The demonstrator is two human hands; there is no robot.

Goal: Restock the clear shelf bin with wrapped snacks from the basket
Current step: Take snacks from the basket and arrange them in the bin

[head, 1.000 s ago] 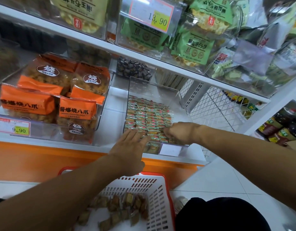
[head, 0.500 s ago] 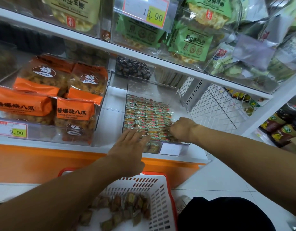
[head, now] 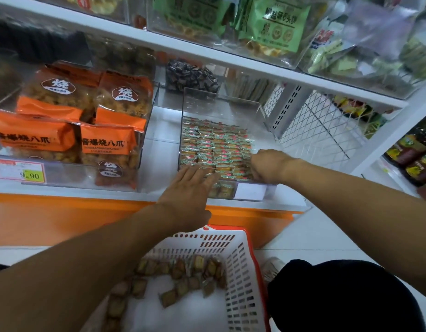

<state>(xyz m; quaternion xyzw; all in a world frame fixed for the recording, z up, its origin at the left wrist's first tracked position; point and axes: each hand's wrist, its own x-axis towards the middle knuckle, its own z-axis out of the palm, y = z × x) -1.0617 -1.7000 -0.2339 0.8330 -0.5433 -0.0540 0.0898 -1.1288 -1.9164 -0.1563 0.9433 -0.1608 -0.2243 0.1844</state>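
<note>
Two hands at the clear bin (head: 221, 101) front edge: left hand (head: 190, 188) flat, released; right hand (head: 267, 165) clenched on wrapped snacks (head: 214, 144); bin's rear unfilled.

A clear shelf bin (head: 221, 101) with tall see-through walls sits on the white shelf, holding neat flat rows of small wrapped snacks (head: 216, 147) in green-and-red wrappers. Nearer, below the shelf, a white slotted basket (head: 240, 271) with a red rim holds loose brownish wrapped snacks (head: 183, 276), scattered.
</note>
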